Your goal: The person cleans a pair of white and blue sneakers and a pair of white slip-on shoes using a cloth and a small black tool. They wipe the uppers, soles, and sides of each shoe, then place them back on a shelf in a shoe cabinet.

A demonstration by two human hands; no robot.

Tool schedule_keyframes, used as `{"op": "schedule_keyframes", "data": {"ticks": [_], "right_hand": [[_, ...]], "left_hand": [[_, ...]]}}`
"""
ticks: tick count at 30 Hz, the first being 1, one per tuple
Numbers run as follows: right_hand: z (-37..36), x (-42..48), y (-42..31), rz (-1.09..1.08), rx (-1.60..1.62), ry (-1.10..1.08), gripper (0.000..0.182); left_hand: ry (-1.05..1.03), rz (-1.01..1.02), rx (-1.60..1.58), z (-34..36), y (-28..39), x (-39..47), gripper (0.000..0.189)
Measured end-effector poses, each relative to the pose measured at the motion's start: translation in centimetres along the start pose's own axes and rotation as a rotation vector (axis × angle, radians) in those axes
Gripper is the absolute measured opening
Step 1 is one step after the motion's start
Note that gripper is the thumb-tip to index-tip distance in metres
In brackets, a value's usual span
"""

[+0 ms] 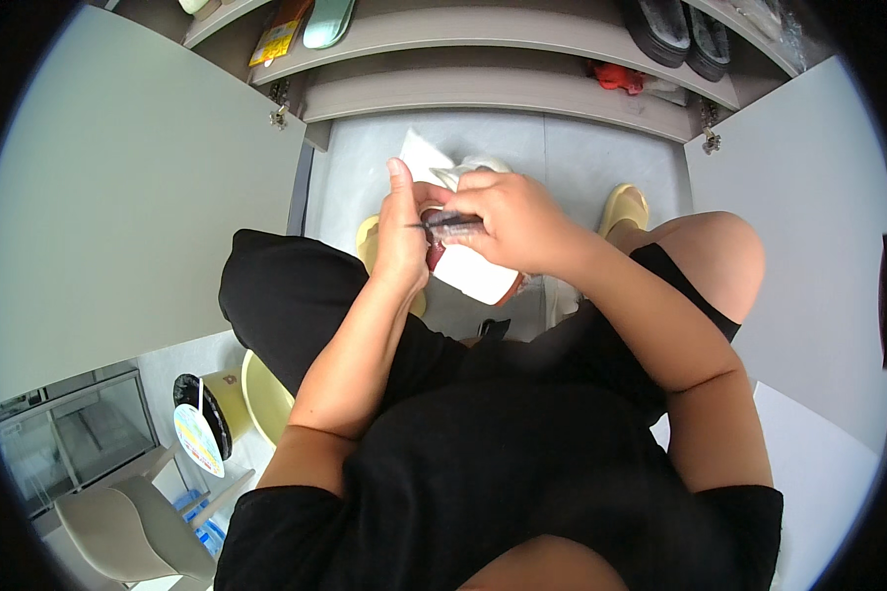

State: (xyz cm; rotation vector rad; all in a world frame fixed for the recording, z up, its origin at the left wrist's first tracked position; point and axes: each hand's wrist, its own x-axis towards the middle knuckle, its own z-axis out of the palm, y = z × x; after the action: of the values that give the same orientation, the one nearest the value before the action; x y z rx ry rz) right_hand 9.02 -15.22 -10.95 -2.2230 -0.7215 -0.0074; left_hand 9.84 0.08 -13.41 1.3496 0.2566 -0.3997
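Note:
Between my knees, my left hand [403, 229] supports what looks like a shoe [477, 273], with a white panel and dark red and brown parts. Its thumb points up and away, while the fingers curl behind the shoe. My right hand [510, 218] grips a small dark brush [451, 221], blurred at its bristles. The brush lies over the dark red part, close to my left palm. My fingers cover much of both things. Just beyond my hands are a white sheet [421, 155] and a crumpled whitish wrapping [473, 166].
An open cabinet shelf [458, 89] spans the far side, with dark shoes [665, 37] and a red item [617, 76]. Cabinet doors stand open at left [140, 199] and right [791, 244]. A yellow bin [225, 399] and a chair [133, 524] are at lower left.

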Motion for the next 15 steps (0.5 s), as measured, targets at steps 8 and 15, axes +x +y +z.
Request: {"op": "schedule_keyframes", "data": {"ticks": [8,15], "right_hand": [[-2.2,0.7,2.8,0.109,0.024,0.173,0.026],[-4.0,0.0,1.6,0.246,0.272,0.157,0.031]], "left_hand": [[-0.038,0.032,0.102,-0.4,1.0,-0.6,0.081],[-0.084,0.162,0.041,0.3,1.1,-0.9,0.079]]}}
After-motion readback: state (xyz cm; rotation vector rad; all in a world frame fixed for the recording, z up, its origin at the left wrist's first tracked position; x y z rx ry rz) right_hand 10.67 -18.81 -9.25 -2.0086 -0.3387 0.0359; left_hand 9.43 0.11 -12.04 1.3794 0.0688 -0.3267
